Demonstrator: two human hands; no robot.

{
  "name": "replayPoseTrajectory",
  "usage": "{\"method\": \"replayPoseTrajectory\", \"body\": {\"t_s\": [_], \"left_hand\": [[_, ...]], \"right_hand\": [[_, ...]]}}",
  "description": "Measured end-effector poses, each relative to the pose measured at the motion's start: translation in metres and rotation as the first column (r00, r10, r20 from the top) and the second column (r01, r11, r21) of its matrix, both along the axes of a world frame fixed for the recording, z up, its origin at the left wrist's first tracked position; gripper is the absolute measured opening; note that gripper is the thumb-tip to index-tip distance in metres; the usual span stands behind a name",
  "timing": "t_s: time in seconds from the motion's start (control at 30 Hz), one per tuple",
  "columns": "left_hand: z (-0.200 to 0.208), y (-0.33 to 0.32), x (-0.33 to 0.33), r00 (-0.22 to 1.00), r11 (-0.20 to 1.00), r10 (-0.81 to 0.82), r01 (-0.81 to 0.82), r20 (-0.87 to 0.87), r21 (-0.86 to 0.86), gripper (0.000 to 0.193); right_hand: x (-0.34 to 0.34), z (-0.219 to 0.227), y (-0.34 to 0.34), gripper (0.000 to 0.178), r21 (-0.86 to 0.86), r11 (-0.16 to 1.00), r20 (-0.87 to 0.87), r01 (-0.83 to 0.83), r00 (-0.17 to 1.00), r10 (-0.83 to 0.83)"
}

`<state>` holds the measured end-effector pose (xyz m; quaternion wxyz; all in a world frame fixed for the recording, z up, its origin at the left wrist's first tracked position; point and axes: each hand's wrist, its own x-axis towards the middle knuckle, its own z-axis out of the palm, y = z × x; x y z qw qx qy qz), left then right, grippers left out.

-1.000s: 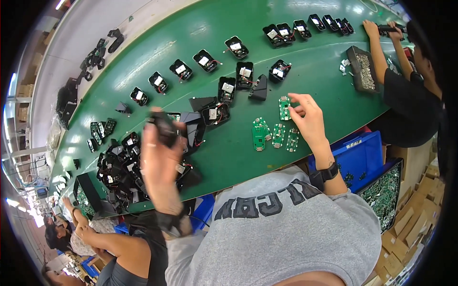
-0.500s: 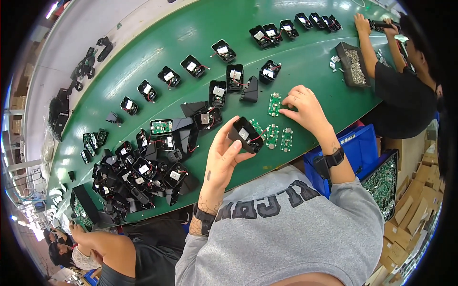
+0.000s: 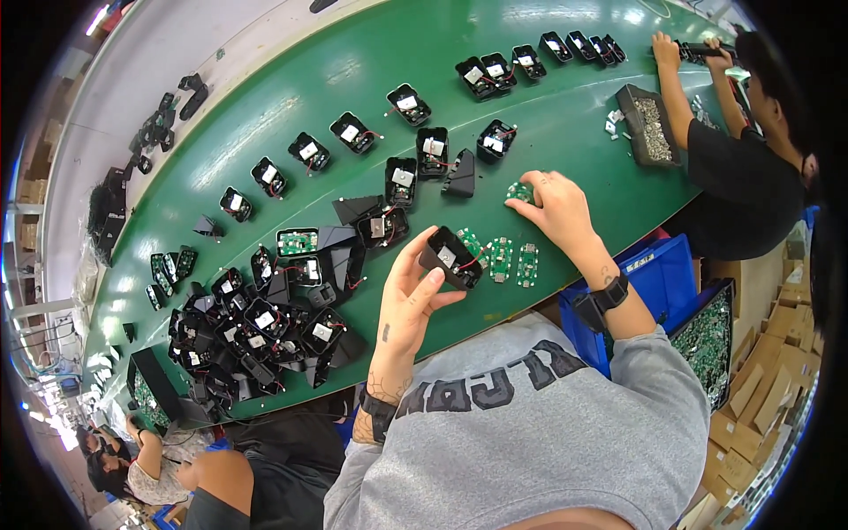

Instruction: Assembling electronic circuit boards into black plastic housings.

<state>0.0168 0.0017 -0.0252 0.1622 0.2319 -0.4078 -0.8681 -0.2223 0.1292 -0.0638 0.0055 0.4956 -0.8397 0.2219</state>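
My left hand (image 3: 402,309) grips a black open-topped plastic housing (image 3: 446,262), tilted, with a white block and a red wire inside. My right hand (image 3: 563,210), farther to the right, pinches a small green circuit board (image 3: 518,192) between thumb and fingers, which partly cover it. Between my hands and the near table edge lie more green boards: one in the middle (image 3: 500,260), another to its right (image 3: 527,265), and a third partly hidden behind the housing.
A heap of black housings (image 3: 261,327) fills the near left of the green table (image 3: 353,75). Other housings stand in a curved row beyond. A tray of small metal parts (image 3: 652,128) sits near a co-worker (image 3: 751,168) at right. A blue bin (image 3: 667,274) stands beside me.
My right hand has closed on the circuit board it was reaching for, and the board has turned and shifted slightly. The left hand still holds the housing in nearly the same place.
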Motion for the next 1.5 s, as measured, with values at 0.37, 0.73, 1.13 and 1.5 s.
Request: {"method": "replayPoseTrajectory", "body": {"t_s": [0.37,0.73,1.13,1.5], "left_hand": [[-0.009,-0.006,0.006,1.000,0.996,0.001,-0.002,0.011,0.087,0.053],[0.004,-0.004,-0.007,0.999,0.999,0.006,-0.005,0.034,-0.033,0.054],[0.011,-0.002,-0.014,0.994,0.993,-0.047,0.058,0.096,-0.106,0.052],[-0.001,0.006,-0.022,0.995,0.996,-0.039,0.045,0.087,-0.079,0.045]], "right_hand": [[-0.032,0.022,0.027,0.060,0.039,0.894,0.239,-0.446,0.873,0.425],[0.030,0.028,0.009,0.051,-0.564,0.824,0.779,-0.052,0.298,0.552],[0.038,0.022,0.008,0.051,-0.639,0.769,0.753,-0.025,0.180,0.632],[0.055,0.038,-0.005,0.032,-0.498,0.801,0.614,-0.334,0.516,0.597]]}}
